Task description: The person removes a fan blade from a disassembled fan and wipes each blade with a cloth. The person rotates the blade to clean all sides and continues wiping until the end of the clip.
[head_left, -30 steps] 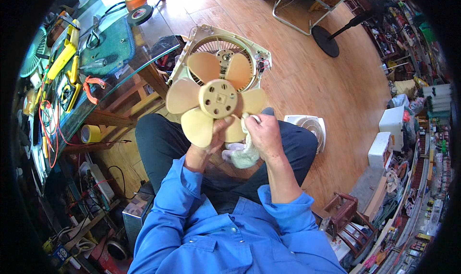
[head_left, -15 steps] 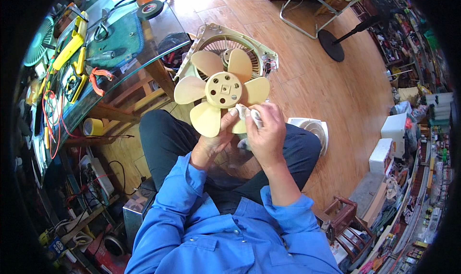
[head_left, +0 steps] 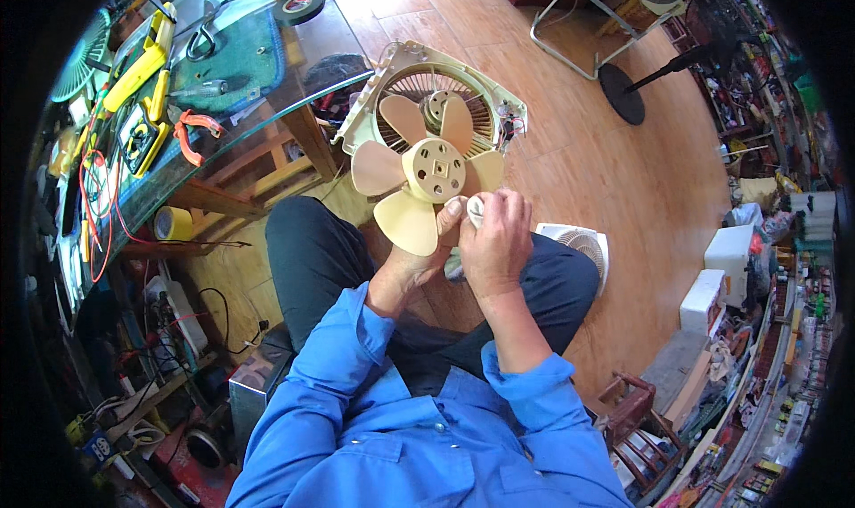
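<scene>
A cream plastic fan blade (head_left: pixel 403 223) with a round, holed hub is held up in front of my knees, hub side toward me. My left hand (head_left: pixel 426 257) grips it from below, thumb near the hub's lower edge. My right hand (head_left: pixel 499 241) is closed on a small white cloth (head_left: pixel 476 211), pressed at the lower right blade, which the fingers partly hide. Behind the fan blade, the cream fan housing (head_left: pixel 356 116) with its round grille lies on the floor, a few wires at its right corner.
On the left, a glass-topped table (head_left: pixel 307 94) carries orange-handled pliers (head_left: pixel 189 134), a yellow multimeter (head_left: pixel 142 138), scissors (head_left: pixel 203 38) and black tape (head_left: pixel 299 7). A white fan part (head_left: pixel 588 245) lies by my right knee. A black stand base (head_left: pixel 622 94) stands farther right, near crowded shelves.
The fan blade has shifted a little to the right and turned slightly, with my left hand. My right hand has stayed beside it, the cloth now bunched more tightly in its fingers.
</scene>
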`<state>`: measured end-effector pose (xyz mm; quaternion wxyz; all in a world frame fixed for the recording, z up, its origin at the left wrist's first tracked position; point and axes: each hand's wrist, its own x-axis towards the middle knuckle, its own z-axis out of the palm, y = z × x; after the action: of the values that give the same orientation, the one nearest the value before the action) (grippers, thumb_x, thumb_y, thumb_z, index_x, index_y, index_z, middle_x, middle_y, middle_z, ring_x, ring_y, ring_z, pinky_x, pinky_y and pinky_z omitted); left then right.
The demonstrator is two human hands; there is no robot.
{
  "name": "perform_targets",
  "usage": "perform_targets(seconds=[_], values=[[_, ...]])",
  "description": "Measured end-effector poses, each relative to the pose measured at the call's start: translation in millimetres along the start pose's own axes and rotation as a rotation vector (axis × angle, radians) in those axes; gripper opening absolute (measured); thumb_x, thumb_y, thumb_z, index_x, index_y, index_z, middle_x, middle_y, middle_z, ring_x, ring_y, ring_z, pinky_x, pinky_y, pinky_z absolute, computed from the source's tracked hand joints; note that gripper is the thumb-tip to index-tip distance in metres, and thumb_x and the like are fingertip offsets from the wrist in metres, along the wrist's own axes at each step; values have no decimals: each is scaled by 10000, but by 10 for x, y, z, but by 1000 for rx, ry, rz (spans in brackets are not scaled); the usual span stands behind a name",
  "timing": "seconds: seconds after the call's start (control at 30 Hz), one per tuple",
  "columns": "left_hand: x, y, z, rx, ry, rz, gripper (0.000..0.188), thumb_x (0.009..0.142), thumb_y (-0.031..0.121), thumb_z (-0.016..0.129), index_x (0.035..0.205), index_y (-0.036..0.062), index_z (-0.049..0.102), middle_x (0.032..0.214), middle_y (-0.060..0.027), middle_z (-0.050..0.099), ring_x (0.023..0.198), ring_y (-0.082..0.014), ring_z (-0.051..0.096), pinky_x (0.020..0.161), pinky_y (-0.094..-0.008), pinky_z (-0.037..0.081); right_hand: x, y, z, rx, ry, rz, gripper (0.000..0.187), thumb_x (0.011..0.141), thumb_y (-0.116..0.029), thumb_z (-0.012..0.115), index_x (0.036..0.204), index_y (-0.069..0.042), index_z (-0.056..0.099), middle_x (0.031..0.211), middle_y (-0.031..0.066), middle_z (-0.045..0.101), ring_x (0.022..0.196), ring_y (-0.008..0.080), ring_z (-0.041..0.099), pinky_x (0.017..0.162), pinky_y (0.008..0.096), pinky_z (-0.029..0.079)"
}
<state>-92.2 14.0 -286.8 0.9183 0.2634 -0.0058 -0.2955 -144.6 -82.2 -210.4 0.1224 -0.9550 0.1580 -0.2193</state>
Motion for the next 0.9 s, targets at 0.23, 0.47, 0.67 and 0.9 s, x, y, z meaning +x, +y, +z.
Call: perform_targets(seconds=[0.23, 0.47, 0.67, 0.9], values=[[-59, 87, 57, -42, -15, -2, 271, 1097, 145, 733, 1323, 25, 645, 1158, -86, 746, 1072, -207, 736, 948, -371, 636, -214, 56, 171, 322, 11, 42, 288, 958, -130, 780, 1185, -27, 636, 1261, 200, 639, 1107, 428, 678, 915, 510, 589], [33, 211, -47, 584, -105, 28, 385, 1079, 110, 728, 1445, 42, 630, 1287, -70, 727, 1147, -181, 716, 958, -352, 623, 62, 424, -7, 398, 77, 117, 238, 950, -44, 805, 1145, 5, 676, 1074, 210, 713, 1003, 428, 717, 854, 489, 585], [11, 145, -186, -210, -45, -167, 499, 1116, 249, 689, 1566, 64, 576, 1494, -109, 685, 1291, -222, 717, 1037, -417, 647, 273, 579, -344, 422, -17, 57, 206, 959, -64, 814, 1090, -11, 663, 977, 202, 731, 923, 433, 732, 794, 498, 578], [-23, 356, -93, -397, -239, -165, 675, 981, 208, 795, 1586, 39, 546, 1534, -168, 653, 1420, -333, 631, 1289, -552, 443, 469, 710, -757, 227, -157, 12, 169, 973, -108, 792, 1072, -52, 667, 977, 205, 756, 916, 447, 745, 770, 516, 580]])
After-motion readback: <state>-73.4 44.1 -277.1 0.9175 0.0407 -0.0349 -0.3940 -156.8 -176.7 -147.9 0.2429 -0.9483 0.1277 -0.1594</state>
